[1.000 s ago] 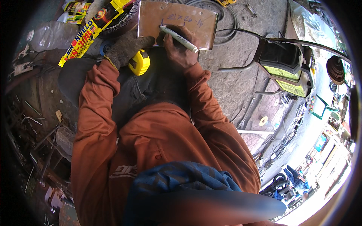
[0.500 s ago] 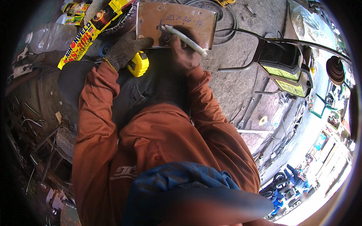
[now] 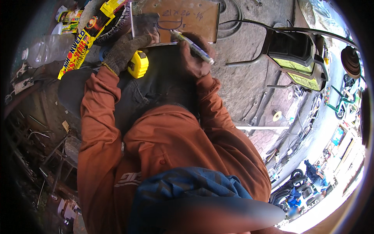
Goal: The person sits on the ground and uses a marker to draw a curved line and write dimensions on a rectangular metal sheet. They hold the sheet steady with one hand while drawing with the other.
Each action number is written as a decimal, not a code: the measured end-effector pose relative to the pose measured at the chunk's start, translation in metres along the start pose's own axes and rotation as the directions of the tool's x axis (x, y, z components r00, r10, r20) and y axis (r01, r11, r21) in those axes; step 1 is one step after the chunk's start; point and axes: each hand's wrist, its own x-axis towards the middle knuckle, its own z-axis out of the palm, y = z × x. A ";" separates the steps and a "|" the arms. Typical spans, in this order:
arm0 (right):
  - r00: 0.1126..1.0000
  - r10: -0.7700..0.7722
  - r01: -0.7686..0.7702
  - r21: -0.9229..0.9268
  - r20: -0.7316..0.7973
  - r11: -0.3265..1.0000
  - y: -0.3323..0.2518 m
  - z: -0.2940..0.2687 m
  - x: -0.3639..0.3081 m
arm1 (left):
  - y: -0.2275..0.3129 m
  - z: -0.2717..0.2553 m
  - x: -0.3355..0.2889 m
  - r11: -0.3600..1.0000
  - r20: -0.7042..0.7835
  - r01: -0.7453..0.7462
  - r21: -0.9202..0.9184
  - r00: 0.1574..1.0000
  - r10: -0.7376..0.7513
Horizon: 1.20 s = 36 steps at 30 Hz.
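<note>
Concrete floor (image 3: 235, 54), yellow packet (image 3: 88, 35) near board (image 3: 198, 25)

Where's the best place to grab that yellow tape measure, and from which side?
Probably by the chunky, rounded case of the yellow tape measure, coming in from the right: the left hand sits close along its left side, while its right side looks unobstructed.

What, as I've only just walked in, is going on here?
The right hand holds a marker, its tip close to a dark outline drawn on a brown panel, with handwriting above it. The gloved left hand is at the panel's lower left corner, a yellow tape measure right beside it.
</note>
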 end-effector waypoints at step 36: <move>0.982 -0.129 0.157 -0.224 0.134 0.962 0.010 0.015 0.015 | 0.016 -0.003 0.015 0.189 0.367 0.591 -0.784 0.688 -0.626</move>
